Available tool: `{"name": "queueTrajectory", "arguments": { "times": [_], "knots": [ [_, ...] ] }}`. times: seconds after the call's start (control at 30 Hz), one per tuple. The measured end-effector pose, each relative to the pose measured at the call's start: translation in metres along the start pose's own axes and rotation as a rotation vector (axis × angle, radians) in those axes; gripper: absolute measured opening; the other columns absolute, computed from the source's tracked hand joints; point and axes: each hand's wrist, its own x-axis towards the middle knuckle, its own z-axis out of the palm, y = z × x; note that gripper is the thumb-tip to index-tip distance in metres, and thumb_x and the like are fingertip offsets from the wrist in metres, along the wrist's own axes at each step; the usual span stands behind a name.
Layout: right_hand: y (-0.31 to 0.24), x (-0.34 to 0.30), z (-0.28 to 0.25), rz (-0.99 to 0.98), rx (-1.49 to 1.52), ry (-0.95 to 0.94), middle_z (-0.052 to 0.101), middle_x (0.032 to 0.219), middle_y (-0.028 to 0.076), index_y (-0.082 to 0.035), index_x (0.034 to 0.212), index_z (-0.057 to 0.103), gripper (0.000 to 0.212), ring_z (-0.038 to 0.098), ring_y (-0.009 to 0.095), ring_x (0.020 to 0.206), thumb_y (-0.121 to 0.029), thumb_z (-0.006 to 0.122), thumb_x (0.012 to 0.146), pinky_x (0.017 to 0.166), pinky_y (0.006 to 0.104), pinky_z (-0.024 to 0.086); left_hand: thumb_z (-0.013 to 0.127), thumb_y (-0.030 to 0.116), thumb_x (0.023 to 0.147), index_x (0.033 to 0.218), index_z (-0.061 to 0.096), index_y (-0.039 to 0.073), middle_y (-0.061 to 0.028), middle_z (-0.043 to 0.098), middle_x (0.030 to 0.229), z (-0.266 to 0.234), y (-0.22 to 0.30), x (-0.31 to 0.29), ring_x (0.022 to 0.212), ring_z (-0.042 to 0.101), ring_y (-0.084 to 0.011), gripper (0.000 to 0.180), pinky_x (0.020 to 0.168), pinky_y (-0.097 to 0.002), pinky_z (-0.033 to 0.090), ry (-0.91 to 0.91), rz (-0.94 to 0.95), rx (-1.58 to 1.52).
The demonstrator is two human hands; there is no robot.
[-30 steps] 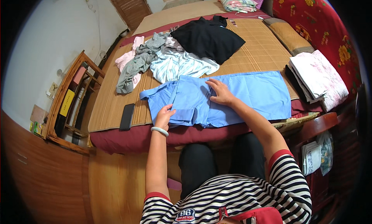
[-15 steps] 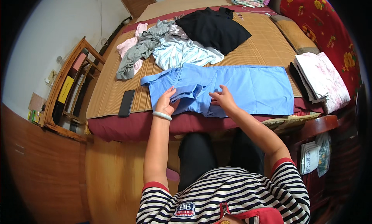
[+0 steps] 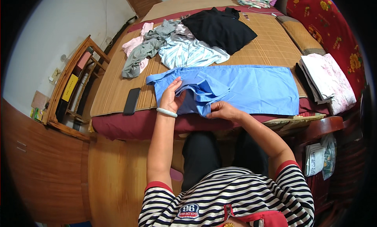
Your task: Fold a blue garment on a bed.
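Observation:
A light blue cloth garment (image 3: pixel 263 89) lies in a long strip along the near edge of the bed, with a strap-like band at its left end. Part of its left half is bunched and lifted. My left hand (image 3: pixel 172 96), with a pale bangle at the wrist, is closed on the raised fold, its fingers partly hidden by cloth. At the near edge, my right hand (image 3: pixel 223 110) pinches the same garment between thumb and fingers.
Left of the garment lies a black phone (image 3: pixel 131 101) on the bamboo mat (image 3: pixel 112 95). Beyond are rumpled grey, pink and pale blue clothes (image 3: pixel 188 52) and a black garment (image 3: pixel 220 28). Folded white clothes (image 3: pixel 328 77) are stacked at the right, near a wooden chair arm (image 3: pixel 324 127).
My right hand has moved down and left and closed on the near edge of the blue garment. The bunched cloth has spread to the right; my left hand still holds it.

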Motion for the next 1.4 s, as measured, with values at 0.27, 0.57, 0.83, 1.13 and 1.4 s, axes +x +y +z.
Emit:
{"name": "queueTrajectory", "arguments": {
  "times": [0.27,0.57,0.83,1.13,1.4],
  "knots": [
    [-0.018,-0.007,0.004,0.338,0.689,0.175,0.063,0.085,0.0,-0.013,0.098,0.059,0.027,0.063,0.01,0.074,-0.039,0.065,0.094,0.056,0.0211,0.04,0.059,0.008,0.096,0.133,0.055,0.009,-0.0067,0.067,0.114,-0.037,-0.009,-0.033,0.103,0.065,-0.0191,0.038,0.085,-0.0386,0.055,-0.045,-0.041,0.157],
    [-0.033,0.001,-0.027,0.15,-0.549,0.608,0.07,0.077,0.007,-0.003,0.082,0.066,0.033,0.066,0.017,0.072,-0.034,0.068,0.091,0.062,0.0366,0.05,0.06,0.006,0.095,0.132,0.054,0.002,-0.0098,0.065,0.118,-0.045,-0.018,-0.056,0.107,0.064,-0.0206,0.037,0.093,-0.0364,0.052,-0.017,-0.01,0.114],
    [-0.06,-0.029,-0.009,-0.511,-0.507,0.647,0.057,0.067,0.009,0.0,0.079,0.063,0.016,0.055,0.017,0.064,-0.011,0.068,0.089,0.06,0.0328,0.044,0.066,0.009,0.091,0.105,0.067,0.008,-0.0062,0.072,0.098,0.0,0.006,-0.023,0.087,0.071,-0.0192,0.014,0.074,-0.0349,0.06,-0.065,-0.136,-0.045],
    [-0.054,0.017,0.038,-0.691,-0.698,0.223,0.066,0.104,0.017,-0.003,0.109,0.067,0.027,0.063,0.039,0.095,-0.022,0.066,0.091,0.087,0.0448,0.05,0.069,0.007,0.09,0.096,0.069,0.007,-0.0055,0.072,0.089,0.103,0.045,0.002,0.077,0.071,-0.0186,0.007,0.063,-0.0309,0.061,-0.249,-0.041,-0.134],
    [-0.032,0.096,-0.088,-0.368,-1.169,0.55,0.064,0.118,0.019,-0.009,0.123,0.062,0.042,0.059,0.037,0.112,-0.032,0.067,0.088,0.099,0.0443,0.045,0.067,0.008,0.092,0.099,0.068,0.008,-0.0061,0.072,0.091,0.13,0.055,0.001,0.08,0.072,-0.0203,0.007,0.066,-0.0337,0.062,-0.287,0.07,-0.074]
  ]
}}
